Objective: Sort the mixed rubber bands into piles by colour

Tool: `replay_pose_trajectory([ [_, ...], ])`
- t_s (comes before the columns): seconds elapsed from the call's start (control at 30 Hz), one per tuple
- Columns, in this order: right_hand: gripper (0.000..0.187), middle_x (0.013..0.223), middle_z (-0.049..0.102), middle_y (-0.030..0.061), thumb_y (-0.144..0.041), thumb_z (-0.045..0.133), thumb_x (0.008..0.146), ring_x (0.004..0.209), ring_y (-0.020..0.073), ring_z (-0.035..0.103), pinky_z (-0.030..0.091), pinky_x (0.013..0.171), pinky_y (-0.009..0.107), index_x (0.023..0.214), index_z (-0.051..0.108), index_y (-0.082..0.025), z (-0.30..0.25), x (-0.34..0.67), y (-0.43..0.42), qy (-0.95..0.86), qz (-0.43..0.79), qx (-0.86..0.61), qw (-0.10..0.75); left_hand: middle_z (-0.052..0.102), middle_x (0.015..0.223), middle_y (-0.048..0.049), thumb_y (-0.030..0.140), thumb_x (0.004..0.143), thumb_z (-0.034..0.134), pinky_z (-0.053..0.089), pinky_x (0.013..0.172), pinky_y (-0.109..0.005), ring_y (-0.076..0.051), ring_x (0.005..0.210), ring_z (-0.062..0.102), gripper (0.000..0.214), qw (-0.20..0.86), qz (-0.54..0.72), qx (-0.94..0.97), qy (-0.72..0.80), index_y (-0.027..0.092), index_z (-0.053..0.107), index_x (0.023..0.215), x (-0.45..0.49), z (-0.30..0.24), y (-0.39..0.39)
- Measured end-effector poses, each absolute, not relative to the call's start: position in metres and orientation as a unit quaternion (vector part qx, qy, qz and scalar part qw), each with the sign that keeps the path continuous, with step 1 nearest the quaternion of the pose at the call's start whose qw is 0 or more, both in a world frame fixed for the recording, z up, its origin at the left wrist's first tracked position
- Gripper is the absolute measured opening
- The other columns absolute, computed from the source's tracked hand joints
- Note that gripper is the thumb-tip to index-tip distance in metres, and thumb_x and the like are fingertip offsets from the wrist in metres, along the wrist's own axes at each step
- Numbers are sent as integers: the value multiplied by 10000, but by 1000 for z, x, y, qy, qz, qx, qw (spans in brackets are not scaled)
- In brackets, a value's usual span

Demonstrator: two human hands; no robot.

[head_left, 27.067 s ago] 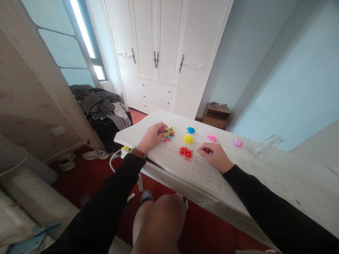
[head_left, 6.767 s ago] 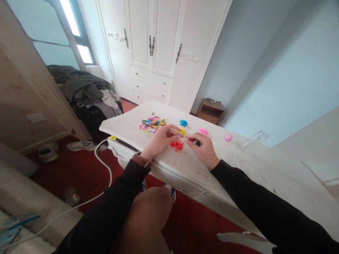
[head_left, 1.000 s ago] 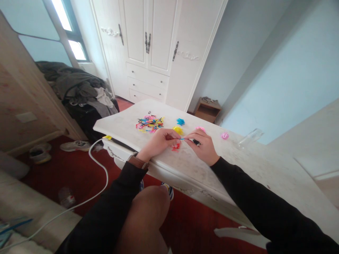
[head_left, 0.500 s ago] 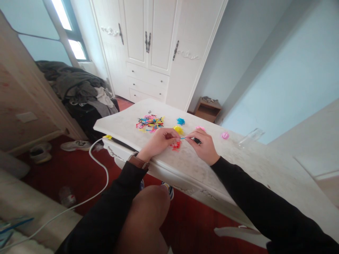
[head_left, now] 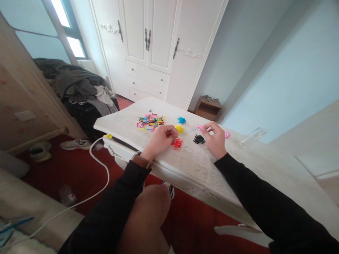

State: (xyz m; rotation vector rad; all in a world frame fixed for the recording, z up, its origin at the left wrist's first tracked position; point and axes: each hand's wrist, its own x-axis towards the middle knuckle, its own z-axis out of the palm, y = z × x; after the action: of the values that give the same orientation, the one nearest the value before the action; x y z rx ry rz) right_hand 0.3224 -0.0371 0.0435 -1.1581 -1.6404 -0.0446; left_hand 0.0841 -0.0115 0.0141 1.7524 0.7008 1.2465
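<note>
A thin blue elastic band (head_left: 188,131) is stretched in a line between my two hands, above the table. My left hand (head_left: 162,139) pinches one end, just over a small pile of red bands (head_left: 176,144). The other end is pinched by my right hand (head_left: 215,139), beside a pile of black bands (head_left: 198,139). Yellow bands (head_left: 180,128) lie just beyond my left fingertips, with blue bands (head_left: 181,120) farther back. Pink bands (head_left: 199,127) show by my right fingertips. A larger mixed-colour heap of bands (head_left: 150,121) sits left of the piles.
Things rest on the white table (head_left: 190,165): a pink item (head_left: 227,134) and a clear container (head_left: 253,137) lying to the right. A white cable (head_left: 107,173) with a yellow end hangs at the left corner. A white wardrobe (head_left: 159,42) stands behind.
My right hand has moved right and slightly up, away from the left, drawing the blue band out long. The black pile is now uncovered.
</note>
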Motion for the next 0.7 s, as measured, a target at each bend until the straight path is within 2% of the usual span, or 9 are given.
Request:
replay_pose_trajectory([
  [0.13, 143, 793, 660, 9, -268, 634, 923, 786, 185, 597, 477, 739, 343, 787, 649, -226, 39, 311, -41, -733, 7, -448, 512, 676, 667, -10, 183, 787, 668, 485, 602, -235, -114, 589, 608, 47, 445, 503, 683, 289, 146, 690, 769, 83, 12, -9],
  [0.27, 121, 826, 708, 24, -297, 657, 913, 791, 190, 623, 496, 740, 344, 826, 693, -220, 37, 317, -39, -729, 17, -472, 495, 692, 694, -10, 291, 769, 764, 514, 620, -244, -120, 606, 626, 169, 474, 522, 652, 279, 151, 690, 827, 85, 9, -5],
  [0.37, 128, 863, 746, 45, -313, 663, 894, 803, 200, 656, 518, 746, 351, 865, 735, -211, 38, 328, -32, -729, 9, -495, 473, 709, 722, -20, 354, 733, 814, 520, 630, -249, -126, 624, 636, 244, 476, 533, 644, 273, 153, 690, 796, 86, 7, -3],
  [0.5, 132, 843, 770, 59, -304, 684, 837, 759, 206, 679, 534, 734, 355, 824, 754, -192, 46, 336, -16, -733, 16, -526, 430, 748, 740, -49, 327, 743, 786, 532, 664, -265, -154, 671, 674, 187, 465, 522, 657, 283, 148, 733, 748, 84, 6, -2],
  [0.7, 63, 781, 782, 52, -172, 718, 758, 722, 194, 704, 536, 726, 315, 791, 771, -172, 69, 321, 29, -750, 90, -560, 341, 796, 849, -82, 264, 764, 746, 568, 748, -300, -189, 771, 723, 130, 454, 527, 658, 290, 143, 777, 802, 83, 4, 0],
])
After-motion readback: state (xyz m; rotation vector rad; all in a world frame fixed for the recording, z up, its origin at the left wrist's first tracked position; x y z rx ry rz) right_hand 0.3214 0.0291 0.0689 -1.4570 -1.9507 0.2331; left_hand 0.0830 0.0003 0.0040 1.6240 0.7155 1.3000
